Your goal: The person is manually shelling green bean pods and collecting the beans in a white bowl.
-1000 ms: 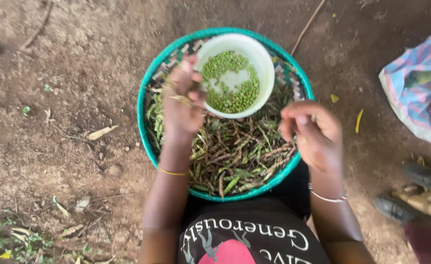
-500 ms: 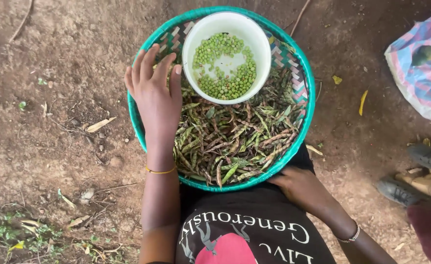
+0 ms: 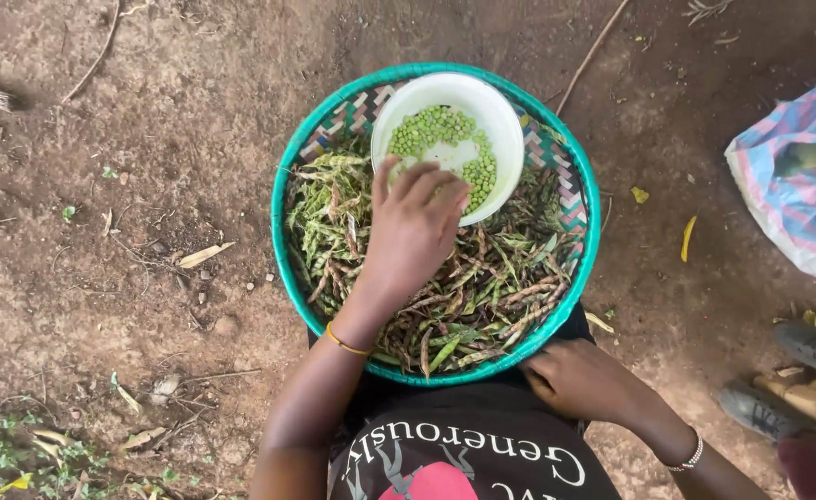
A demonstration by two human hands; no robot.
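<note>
Your left hand (image 3: 414, 231) sits at the centre of the frame, palm down and fingers loosely curled, resting on the heap of pea pods (image 3: 463, 296). Its fingertips (image 3: 445, 185) touch the near rim of the white bowl (image 3: 500, 120); whether they pinch a pod I cannot tell. A thin yellow bangle (image 3: 343, 341) circles that wrist.

The bowl stands in the upper part of the woven green-rimmed basket (image 3: 283, 241), holding shelled green peas (image 3: 431, 130) that leave part of its white bottom bare. Green and purplish-brown pods fill the rest of the basket around it.

Your right hand (image 3: 579, 375), lower right of centre, lies against the basket's near rim, fingers relaxed, grasping nothing visible. A beaded bracelet (image 3: 690, 458) is on that wrist.

The basket rests on bare dirt ground (image 3: 149, 139). A striped pink-and-blue bag (image 3: 797, 185) lies at the right edge, and dark sandals (image 3: 797, 370) sit at the lower right. A dry leaf (image 3: 202, 255) lies left of the basket.
</note>
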